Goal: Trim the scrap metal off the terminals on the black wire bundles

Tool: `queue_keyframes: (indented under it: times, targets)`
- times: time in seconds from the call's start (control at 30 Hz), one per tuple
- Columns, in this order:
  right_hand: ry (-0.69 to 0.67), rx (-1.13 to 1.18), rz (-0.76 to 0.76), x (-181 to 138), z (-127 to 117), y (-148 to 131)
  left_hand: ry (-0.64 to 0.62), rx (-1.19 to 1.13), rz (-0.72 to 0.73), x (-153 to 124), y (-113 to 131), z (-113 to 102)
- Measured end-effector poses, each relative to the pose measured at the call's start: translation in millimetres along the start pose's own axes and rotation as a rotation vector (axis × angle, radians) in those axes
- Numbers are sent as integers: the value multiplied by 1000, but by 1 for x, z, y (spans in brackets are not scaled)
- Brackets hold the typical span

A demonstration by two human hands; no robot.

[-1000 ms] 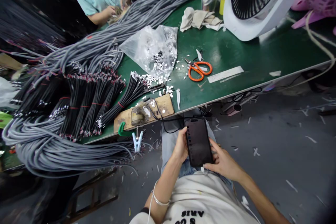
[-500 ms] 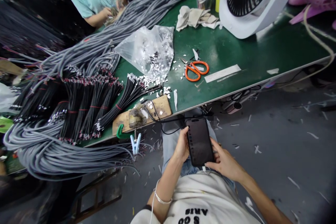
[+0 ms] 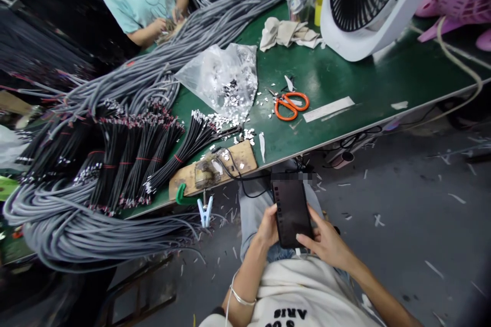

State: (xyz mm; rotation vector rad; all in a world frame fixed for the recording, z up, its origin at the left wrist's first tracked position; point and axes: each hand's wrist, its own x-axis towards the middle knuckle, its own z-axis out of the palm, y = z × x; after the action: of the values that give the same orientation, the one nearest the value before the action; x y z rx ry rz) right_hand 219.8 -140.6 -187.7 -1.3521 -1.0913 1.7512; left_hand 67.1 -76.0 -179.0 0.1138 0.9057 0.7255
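Observation:
Above my lap, a dark smartphone point(image 3: 292, 209) lies between both hands, its screen facing up and nearly black. My left hand point(image 3: 268, 226) is closed round its left edge. My right hand point(image 3: 325, 239) grips the right edge, with the thumb over the lower part of the screen. A white cable plug point(image 3: 298, 253) meets the phone's bottom end. On the green table point(image 3: 368, 92) beyond lie orange-handled scissors point(image 3: 291, 106) and a white strip point(image 3: 329, 109).
Bundled black wires point(image 3: 130, 163) and long grey cables point(image 3: 115, 240) cover the table's left side. A plastic bag point(image 3: 218, 71) of small silvery bits lies mid-table. A wooden board point(image 3: 241, 156) with a green clamp point(image 3: 180, 194) sits at the edge. A white fan point(image 3: 356, 46) stands right; a co-worker point(image 3: 146, 0) sits opposite.
My right thumb has shifted slightly left over the lower screen. My left hand sits a little lower along the phone's edge. The view has moved slightly; both hands still hold the phone.

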Motion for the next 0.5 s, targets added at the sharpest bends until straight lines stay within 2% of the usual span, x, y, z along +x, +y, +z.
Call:
queue_keyframes:
  times: [0.17,0.23,0.37,0.5]
  targets:
    - [26,-97,25,2,3,-2,-95,-51,-23,-3,-3,-16]
    - [119,-209,-19,4,1,-3,-128,-63,-34,-5,-2,-18]
    - [354,-365,-204,10,-3,-4,-175,-75,-49,-9,-1,-18]
    - [306,-407,-321,11,-4,-4,-200,-84,-53,-9,-5,-19]
